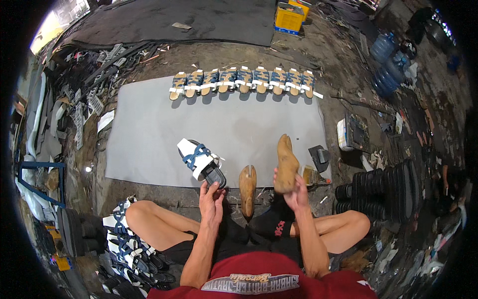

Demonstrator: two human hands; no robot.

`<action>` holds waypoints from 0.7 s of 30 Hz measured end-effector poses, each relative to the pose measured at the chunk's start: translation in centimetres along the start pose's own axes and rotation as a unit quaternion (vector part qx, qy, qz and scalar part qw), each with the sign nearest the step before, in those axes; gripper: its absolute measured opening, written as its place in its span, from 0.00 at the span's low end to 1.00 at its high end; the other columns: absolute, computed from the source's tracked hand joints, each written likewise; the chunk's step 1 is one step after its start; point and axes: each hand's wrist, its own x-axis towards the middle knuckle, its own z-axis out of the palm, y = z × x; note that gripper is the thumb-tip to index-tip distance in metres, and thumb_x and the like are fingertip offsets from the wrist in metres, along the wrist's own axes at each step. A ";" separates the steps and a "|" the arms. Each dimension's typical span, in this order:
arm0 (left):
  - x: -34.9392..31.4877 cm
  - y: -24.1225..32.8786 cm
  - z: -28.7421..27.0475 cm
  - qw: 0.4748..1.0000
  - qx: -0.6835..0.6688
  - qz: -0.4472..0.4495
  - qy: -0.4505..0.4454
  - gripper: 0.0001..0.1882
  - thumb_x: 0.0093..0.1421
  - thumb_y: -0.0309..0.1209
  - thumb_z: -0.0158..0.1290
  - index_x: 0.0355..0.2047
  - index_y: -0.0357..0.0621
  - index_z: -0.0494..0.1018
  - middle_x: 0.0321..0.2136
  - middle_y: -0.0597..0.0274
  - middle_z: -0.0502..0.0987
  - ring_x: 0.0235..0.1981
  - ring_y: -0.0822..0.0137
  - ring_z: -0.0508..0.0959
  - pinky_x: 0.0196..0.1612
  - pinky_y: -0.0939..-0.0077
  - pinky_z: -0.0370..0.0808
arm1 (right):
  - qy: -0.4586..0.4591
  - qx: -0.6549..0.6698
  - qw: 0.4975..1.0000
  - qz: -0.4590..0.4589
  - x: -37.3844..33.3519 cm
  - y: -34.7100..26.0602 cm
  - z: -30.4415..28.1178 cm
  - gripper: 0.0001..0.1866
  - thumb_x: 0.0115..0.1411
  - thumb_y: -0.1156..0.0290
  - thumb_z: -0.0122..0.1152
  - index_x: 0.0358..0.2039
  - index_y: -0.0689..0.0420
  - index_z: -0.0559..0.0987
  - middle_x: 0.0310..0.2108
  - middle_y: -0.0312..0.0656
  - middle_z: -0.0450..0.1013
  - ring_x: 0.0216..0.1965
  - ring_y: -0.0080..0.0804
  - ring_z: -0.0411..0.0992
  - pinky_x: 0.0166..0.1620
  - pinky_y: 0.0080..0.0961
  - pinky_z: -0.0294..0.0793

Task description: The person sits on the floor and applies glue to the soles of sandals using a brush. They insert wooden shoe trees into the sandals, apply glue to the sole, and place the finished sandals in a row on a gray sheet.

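My left hand (212, 199) grips the heel end of a sandal (200, 160) with blue straps, white pieces and a dark sole. In my right hand (297, 192) a wooden shoe last (287, 162) is held upright by its heel end, toe pointing away from me. Between my hands, at the near edge of the grey sheet (149, 134), lies a second wooden last (247, 187) with a slit in its far end. The sandal and the held last are apart from each other.
Across the sheet's far side runs a row of several strapped sandals (244, 80). A brush (311, 175) and a dark block (319, 158) lie right of the held last. More sandals (130, 249) pile by my left knee; black soles (383, 192) stack at right. Water jugs (387, 79) stand farther off.
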 end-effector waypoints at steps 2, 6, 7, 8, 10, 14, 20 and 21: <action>0.0 0.3 -1.2 1.000 -0.002 0.019 0.000 0.27 0.63 0.25 0.66 0.60 0.50 0.68 0.38 0.64 0.81 0.37 0.69 0.79 0.49 0.67 0.79 | -0.085 0.081 0.993 0.033 -4.2 -1.6 5.2 0.44 0.67 0.51 0.63 0.73 0.65 0.60 0.68 0.59 0.65 0.58 0.49 0.75 0.62 0.47 0.78; 0.2 0.1 -0.3 0.999 0.028 0.030 -0.011 0.26 0.62 0.26 0.67 0.58 0.49 0.69 0.37 0.65 0.81 0.36 0.69 0.79 0.47 0.68 0.79 | -0.121 -0.008 0.990 0.078 -8.1 -2.1 6.0 0.47 0.62 0.55 0.70 0.72 0.66 0.60 0.67 0.57 0.66 0.56 0.48 0.78 0.56 0.43 0.84; 0.3 0.2 0.1 0.999 0.030 0.030 -0.015 0.26 0.62 0.26 0.67 0.58 0.49 0.69 0.37 0.64 0.81 0.36 0.69 0.79 0.47 0.68 0.78 | -0.121 -0.022 0.988 0.091 -8.7 -1.9 7.0 0.46 0.61 0.56 0.70 0.72 0.66 0.60 0.67 0.56 0.67 0.55 0.46 0.78 0.55 0.41 0.84; 0.2 0.2 0.4 0.999 0.030 0.030 -0.017 0.26 0.62 0.26 0.67 0.58 0.49 0.69 0.37 0.64 0.81 0.36 0.69 0.80 0.47 0.68 0.78 | -0.121 -0.036 0.986 0.106 -9.2 -1.6 7.7 0.46 0.61 0.57 0.70 0.72 0.66 0.61 0.67 0.55 0.67 0.54 0.44 0.79 0.54 0.39 0.85; 0.2 0.2 0.7 0.999 0.030 0.033 -0.022 0.26 0.62 0.26 0.67 0.58 0.48 0.68 0.38 0.63 0.81 0.36 0.68 0.80 0.47 0.68 0.78 | -0.109 -0.044 0.985 0.125 -9.6 -0.7 8.4 0.43 0.62 0.60 0.69 0.72 0.62 0.59 0.63 0.57 0.70 0.52 0.44 0.80 0.54 0.37 0.84; 0.1 0.2 0.4 0.999 0.024 0.042 -0.023 0.27 0.63 0.26 0.67 0.58 0.48 0.68 0.38 0.62 0.82 0.36 0.68 0.80 0.48 0.68 0.78 | -0.086 -0.081 0.983 0.139 -10.0 1.5 8.4 0.40 0.64 0.64 0.66 0.71 0.58 0.57 0.56 0.60 0.74 0.50 0.43 0.80 0.53 0.37 0.84; -0.3 0.6 0.0 0.999 0.024 0.047 -0.010 0.27 0.63 0.27 0.67 0.59 0.48 0.67 0.39 0.62 0.82 0.36 0.69 0.80 0.47 0.68 0.78 | -0.077 -0.124 0.982 0.120 -10.3 2.0 8.6 0.40 0.63 0.65 0.64 0.72 0.62 0.59 0.60 0.55 0.72 0.57 0.51 0.78 0.56 0.42 0.82; -0.2 0.6 -0.2 0.998 0.021 0.052 -0.012 0.27 0.63 0.28 0.67 0.59 0.48 0.67 0.39 0.63 0.82 0.36 0.69 0.80 0.47 0.69 0.78 | -0.071 -0.140 0.981 0.112 -10.2 2.2 8.2 0.39 0.63 0.65 0.65 0.71 0.62 0.60 0.60 0.54 0.73 0.57 0.49 0.78 0.57 0.42 0.81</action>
